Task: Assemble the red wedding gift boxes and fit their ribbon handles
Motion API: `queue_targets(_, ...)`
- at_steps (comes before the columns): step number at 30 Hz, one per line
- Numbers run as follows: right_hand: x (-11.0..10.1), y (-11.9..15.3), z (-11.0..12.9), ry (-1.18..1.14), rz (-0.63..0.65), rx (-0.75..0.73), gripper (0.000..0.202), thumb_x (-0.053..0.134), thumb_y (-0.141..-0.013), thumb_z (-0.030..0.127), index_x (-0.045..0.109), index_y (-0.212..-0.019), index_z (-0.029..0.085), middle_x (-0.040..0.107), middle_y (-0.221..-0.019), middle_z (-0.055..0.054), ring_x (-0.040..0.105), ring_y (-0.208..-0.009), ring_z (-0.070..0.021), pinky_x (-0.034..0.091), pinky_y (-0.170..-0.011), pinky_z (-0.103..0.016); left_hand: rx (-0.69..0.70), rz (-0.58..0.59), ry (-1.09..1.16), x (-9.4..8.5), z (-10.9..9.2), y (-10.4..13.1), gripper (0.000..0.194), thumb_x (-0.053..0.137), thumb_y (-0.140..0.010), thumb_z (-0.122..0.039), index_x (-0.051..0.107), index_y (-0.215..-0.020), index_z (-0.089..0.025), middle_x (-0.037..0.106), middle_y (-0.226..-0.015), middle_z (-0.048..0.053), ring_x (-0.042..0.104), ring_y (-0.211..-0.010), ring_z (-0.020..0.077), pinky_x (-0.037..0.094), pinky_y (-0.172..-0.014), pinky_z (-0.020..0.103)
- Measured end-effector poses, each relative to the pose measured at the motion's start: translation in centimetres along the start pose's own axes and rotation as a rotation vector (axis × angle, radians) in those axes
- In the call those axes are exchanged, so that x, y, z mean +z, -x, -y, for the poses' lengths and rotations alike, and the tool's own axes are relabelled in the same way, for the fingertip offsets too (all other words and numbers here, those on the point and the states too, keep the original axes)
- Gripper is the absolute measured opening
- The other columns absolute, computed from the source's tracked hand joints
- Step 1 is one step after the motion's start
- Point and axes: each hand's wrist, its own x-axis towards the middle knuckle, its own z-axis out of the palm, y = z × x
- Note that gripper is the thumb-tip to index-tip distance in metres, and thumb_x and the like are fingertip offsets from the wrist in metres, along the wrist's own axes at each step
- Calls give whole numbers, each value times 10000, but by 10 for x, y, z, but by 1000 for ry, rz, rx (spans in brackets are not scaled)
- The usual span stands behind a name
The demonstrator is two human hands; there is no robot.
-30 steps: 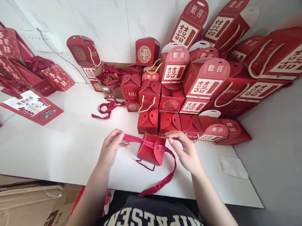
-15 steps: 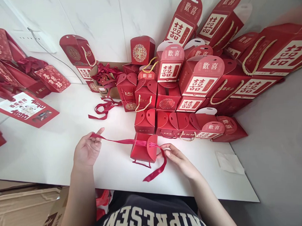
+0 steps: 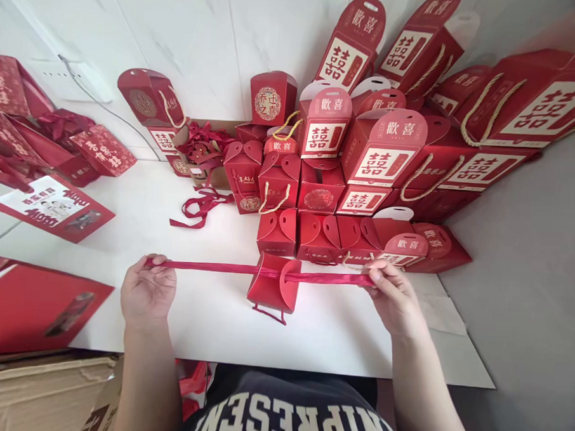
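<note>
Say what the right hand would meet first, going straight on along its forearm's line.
The right hand would probably meet the front row of red boxes, though depth is unclear.

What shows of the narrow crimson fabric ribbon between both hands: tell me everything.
The narrow crimson fabric ribbon looks satiny. Taut above the white table, it runs through the curved top flaps of the small red cardboard box. The left hand grips one side, the right hand the other. No knot shows.
</note>
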Motion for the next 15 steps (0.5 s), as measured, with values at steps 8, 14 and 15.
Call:
queue_targets(8,-14,-9,34,-48,-273,-346,173,835,-734,210,702,-844,209,639,-762,26,611,-688,-102,535,-676,-233,89,226,-72,29,-11,25,115,696,-725,-152,581,-725,-153,582,-676,0,560,-599,55,548,-518,96)
queue_targets(14,7,-15,69,-35,-342,-534,319,816,-754,164,753,-1041,287,646,-849,12,617,-726,-144,546,-672,-290,150,433,-207,66,-18,34,287,825,-615,-89,703,-844,-211,682,-751,-36,588,-574,39,543,-504,78)
queue_targets(15,14,-15,75,-39,-335,-537,373,816,-755,165,746,-1096,299,644,-847,11,615,-731,-148,549,-687,-296,150,474,-247,77,-16,35,365,861,-607,-103,721,-923,-223,688,-723,-45,572,-538,33,517,-473,74)
